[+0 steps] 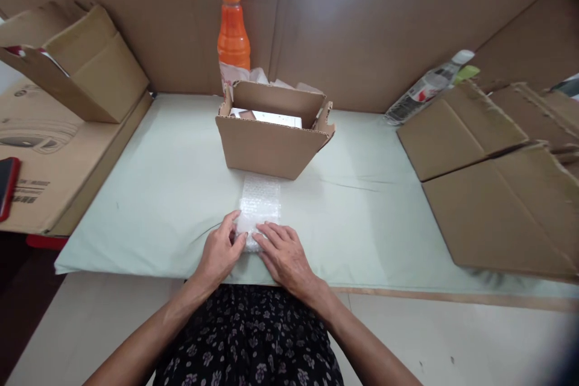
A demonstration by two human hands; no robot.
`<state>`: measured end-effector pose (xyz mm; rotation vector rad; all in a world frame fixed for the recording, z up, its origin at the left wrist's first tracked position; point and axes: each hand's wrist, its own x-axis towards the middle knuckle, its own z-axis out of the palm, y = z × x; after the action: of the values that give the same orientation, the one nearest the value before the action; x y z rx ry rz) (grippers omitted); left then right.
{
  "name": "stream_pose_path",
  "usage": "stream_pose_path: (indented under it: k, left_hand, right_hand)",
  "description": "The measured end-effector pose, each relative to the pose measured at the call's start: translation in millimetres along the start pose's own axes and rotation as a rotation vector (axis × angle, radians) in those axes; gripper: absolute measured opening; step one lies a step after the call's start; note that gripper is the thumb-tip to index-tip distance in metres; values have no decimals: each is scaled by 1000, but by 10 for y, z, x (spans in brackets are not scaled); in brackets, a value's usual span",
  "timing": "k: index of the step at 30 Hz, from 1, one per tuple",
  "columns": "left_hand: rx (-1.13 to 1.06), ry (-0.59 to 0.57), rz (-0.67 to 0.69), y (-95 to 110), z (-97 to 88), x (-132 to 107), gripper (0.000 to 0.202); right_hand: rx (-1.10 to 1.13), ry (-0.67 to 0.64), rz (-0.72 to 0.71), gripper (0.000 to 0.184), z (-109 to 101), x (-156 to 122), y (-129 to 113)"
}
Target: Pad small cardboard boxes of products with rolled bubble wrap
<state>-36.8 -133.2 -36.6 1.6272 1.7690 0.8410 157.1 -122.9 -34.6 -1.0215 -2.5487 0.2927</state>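
Note:
A strip of clear bubble wrap (261,196) lies on the table, running from under my hands to the front of a small open carton. Its near end looks thicker, as if folded over; whether anything is inside, I cannot tell. My left hand (220,248) is curled at the left edge of that near end, thumb on top and forefinger at the side. With fingers laid out flat, my right hand (286,251) rests on the right part of the same end. Just beyond stands the open carton (266,146), holding a white box (271,119).
An orange bottle (233,36) stands behind the carton. Brown cartons (502,211) sit at the right, with a clear bottle (425,93) leaning behind them. Leftward, an open box (102,66) rests on a large flat carton (49,163) with a red-edged phone (8,187).

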Motion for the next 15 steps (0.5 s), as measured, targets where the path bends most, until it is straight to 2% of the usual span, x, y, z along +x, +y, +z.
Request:
stream_pose_path:
  k: [3, 5, 7, 11, 13, 15]
  left_hand:
    - [132, 145, 302, -31, 6, -97, 44]
    - [222, 110, 493, -25, -12, -152, 45]
    - [283, 74, 583, 9, -59, -185, 46]
    - [343, 86, 622, 100, -207, -209, 37]
    - [287, -3, 604, 115, -259, -197, 33]
    - [187, -83, 496, 100, -266, -155, 32]
  right_hand:
    - [27, 21, -1, 31, 74, 62, 117]
    - [91, 42, 3, 30, 36, 76, 129]
    - [203, 50, 27, 30, -43, 74, 102]
    - [439, -25, 105, 29, -206, 58, 63]
    - [543, -97, 153, 28, -242, 65, 89]
    - [653, -159, 221, 29, -240, 88, 133]
